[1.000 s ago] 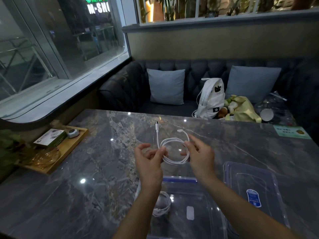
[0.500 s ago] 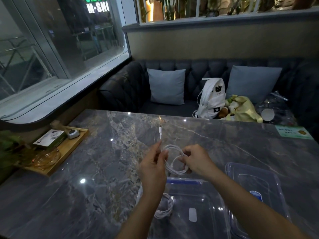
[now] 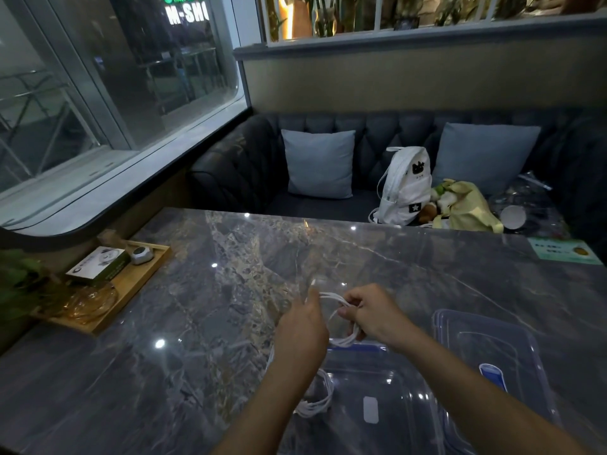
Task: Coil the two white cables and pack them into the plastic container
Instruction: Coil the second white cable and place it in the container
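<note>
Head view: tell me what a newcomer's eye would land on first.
The two hands at the centre, just above the marble table: the left hand pinches the free end of a white cable while the right hand grips its loops. Below them, a second coiled cable lies at the left side of the clear plastic container, its lid to the right. Farther back, a white backpack stands out on the dark sofa.

The person's left hand (image 3: 303,328) and right hand (image 3: 377,318) and both forearms are bare.
</note>
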{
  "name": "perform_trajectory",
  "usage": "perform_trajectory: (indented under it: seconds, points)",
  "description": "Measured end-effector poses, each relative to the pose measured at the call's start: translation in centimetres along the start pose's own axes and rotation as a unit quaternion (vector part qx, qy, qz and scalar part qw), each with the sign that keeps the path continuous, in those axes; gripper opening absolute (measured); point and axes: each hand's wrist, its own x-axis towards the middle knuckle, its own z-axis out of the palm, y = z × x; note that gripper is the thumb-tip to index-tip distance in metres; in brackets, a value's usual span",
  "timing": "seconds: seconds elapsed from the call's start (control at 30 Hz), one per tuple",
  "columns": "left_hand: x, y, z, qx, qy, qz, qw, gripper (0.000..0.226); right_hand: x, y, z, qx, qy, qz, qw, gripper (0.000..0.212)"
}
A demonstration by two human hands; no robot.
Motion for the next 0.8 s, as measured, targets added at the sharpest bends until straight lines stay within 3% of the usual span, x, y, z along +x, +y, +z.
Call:
perform_trajectory:
  seconds: [0.13, 0.23, 0.3, 0.37, 0.43, 0.5, 0.63, 0.8]
  points:
    - [0.7, 0.0, -0.8, -0.027, -0.050, -0.008, 0.998, 0.025, -0.1, 0.0, -0.3, -0.011, 0.010, -0.010, 1.000, 0.029]
    - [1.0, -0.3, -0.9, -0.111, -0.065, 0.001, 0.992, 0.022, 0.0, 0.2, -0.6, 0.003, -0.017, -0.020, 1.000, 0.009]
    - [1.0, -0.4, -0.9, -0.155, -0.058, -0.001, 0.986, 0.024, -0.1, 0.4, -0.9, 0.010, -0.051, -0.026, 0.998, 0.011]
    - [0.9, -0.4, -0.7, -0.191, -0.054, -0.006, 0.980, 0.025, 0.0, 0.6, -0.8, -0.073, -0.044, -0.044, 0.995, 0.019]
    - [0.8, -0.3, -0.5, -0.247, -0.063, -0.004, 0.967, 0.024, 0.1, 0.8, -0.3, -0.186, 0.014, -0.075, 0.980, 0.023]
    - [0.9, -0.5, -0.6, -0.304, -0.080, -0.002, 0.949, 0.029, 0.1, 0.8, 0.2, -0.228, 0.066, -0.111, 0.965, 0.025]
    - [0.7, -1.1, -1.5, -0.374, -0.153, 0.008, 0.915, 0.043, -0.1, 1.1, -0.1, -0.083, 0.045, -0.127, 0.987, 0.030]
    - [0.7, -1.4, -2.6, -0.518, -0.257, -0.001, 0.816, 0.020, -1.1, 1.3, -0.1, 0.163, 0.060, -0.114, 0.978, 0.028]
